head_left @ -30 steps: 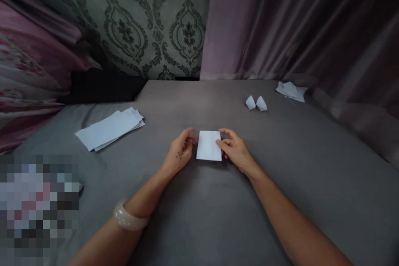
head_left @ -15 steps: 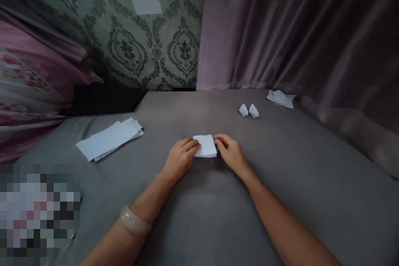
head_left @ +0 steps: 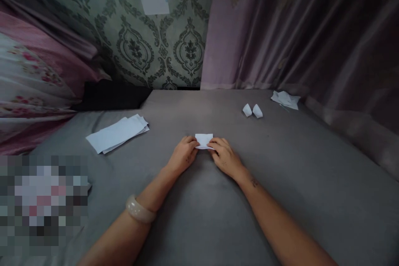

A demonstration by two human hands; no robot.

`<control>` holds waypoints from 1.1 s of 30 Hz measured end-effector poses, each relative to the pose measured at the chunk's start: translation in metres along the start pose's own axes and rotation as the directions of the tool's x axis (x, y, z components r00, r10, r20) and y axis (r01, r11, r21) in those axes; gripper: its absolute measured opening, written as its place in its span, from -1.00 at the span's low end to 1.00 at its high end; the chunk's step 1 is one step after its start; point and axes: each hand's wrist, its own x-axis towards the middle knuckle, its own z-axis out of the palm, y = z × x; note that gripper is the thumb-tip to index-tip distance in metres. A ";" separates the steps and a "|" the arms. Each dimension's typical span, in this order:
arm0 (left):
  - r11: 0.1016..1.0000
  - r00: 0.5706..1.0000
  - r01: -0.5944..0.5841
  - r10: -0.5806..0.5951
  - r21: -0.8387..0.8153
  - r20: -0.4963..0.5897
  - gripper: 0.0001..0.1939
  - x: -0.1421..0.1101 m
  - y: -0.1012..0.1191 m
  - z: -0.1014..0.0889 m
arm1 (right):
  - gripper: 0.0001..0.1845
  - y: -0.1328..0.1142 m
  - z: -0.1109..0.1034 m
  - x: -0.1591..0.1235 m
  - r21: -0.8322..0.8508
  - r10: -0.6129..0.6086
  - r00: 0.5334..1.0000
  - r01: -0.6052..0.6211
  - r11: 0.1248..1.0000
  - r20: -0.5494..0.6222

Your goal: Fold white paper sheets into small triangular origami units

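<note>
Centrally, a small white paper (head_left: 204,138) sits between a person's hands over grey cloth (head_left: 193,224); whether it touches the cloth cannot be told. The left hand (head_left: 183,156) has its grip pinched on the near left corner; the right hand (head_left: 227,158) grips the near right edge. Uneven pressure from the two sides could skew the paper or crease it crookedly, and a loose pinch might let it slip. It has no pointed end: its straight far edge faces the patterned wall (head_left: 135,52), and its long axis seems to run left to right, though fingers cover part.
</note>
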 end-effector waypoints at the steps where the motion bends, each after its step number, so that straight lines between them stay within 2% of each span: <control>1: 1.000 1.000 0.019 -0.019 -0.019 -0.016 -0.77 0.000 0.002 0.001 | -0.73 0.002 -0.001 -0.001 0.024 0.003 1.000 -0.003 1.000 -0.001; 5: 0.991 0.987 0.130 -0.133 -0.042 -0.088 -0.82 -0.007 0.013 0.004 | -0.75 0.008 -0.004 -0.008 0.119 0.039 0.999 -0.039 0.992 0.003; 9: 0.949 0.939 0.306 -0.314 -0.078 -0.142 -0.77 -0.012 0.019 0.009 | -0.77 0.012 0.002 -0.005 0.175 0.148 0.988 -0.141 0.974 -0.030; 12: 0.921 0.906 0.377 -0.389 -0.098 -0.168 -0.70 -0.011 0.019 0.013 | -0.71 0.013 0.007 0.003 0.177 0.240 0.970 -0.229 0.957 -0.043; 21: 0.894 0.873 0.433 -0.448 -0.116 -0.194 -0.70 -0.008 0.019 0.016 | -0.66 0.016 0.013 0.009 0.081 0.294 0.948 -0.285 0.955 -0.125; 33: 0.900 0.876 0.419 -0.436 -0.123 -0.208 -0.76 -0.010 0.014 0.021 | -0.62 0.019 0.013 0.015 0.089 0.309 0.948 -0.302 0.949 -0.078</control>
